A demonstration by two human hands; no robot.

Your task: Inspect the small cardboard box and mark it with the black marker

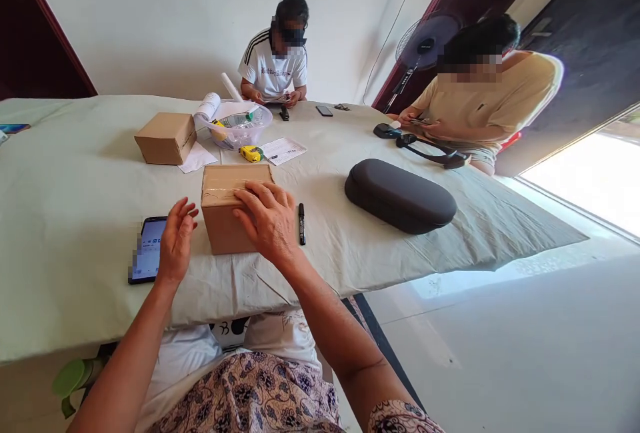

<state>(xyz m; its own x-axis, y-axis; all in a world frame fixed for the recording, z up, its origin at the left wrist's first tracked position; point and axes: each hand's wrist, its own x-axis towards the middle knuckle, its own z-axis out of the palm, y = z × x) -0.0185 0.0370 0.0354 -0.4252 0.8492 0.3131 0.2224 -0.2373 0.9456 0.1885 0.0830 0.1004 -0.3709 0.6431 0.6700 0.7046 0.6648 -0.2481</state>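
Note:
A taped cardboard box (225, 210) stands on the cloth-covered table (75, 220) in front of me. My right hand (267, 220) lies flat on the box's top and near right corner, fingers stretched out. My left hand (176, 241) hovers just left of the box, fingers apart and holding nothing, above the edge of a smartphone (146, 250) with a lit screen. A black marker (301, 223) lies right of the box, beside my right hand.
A second cardboard box (166, 138), a clear bowl (243, 128), a yellow tape measure (251, 152) and papers (283, 150) lie farther back. A dark oval case (400, 194) sits to the right. Two people sit at the far side and right, handling small items.

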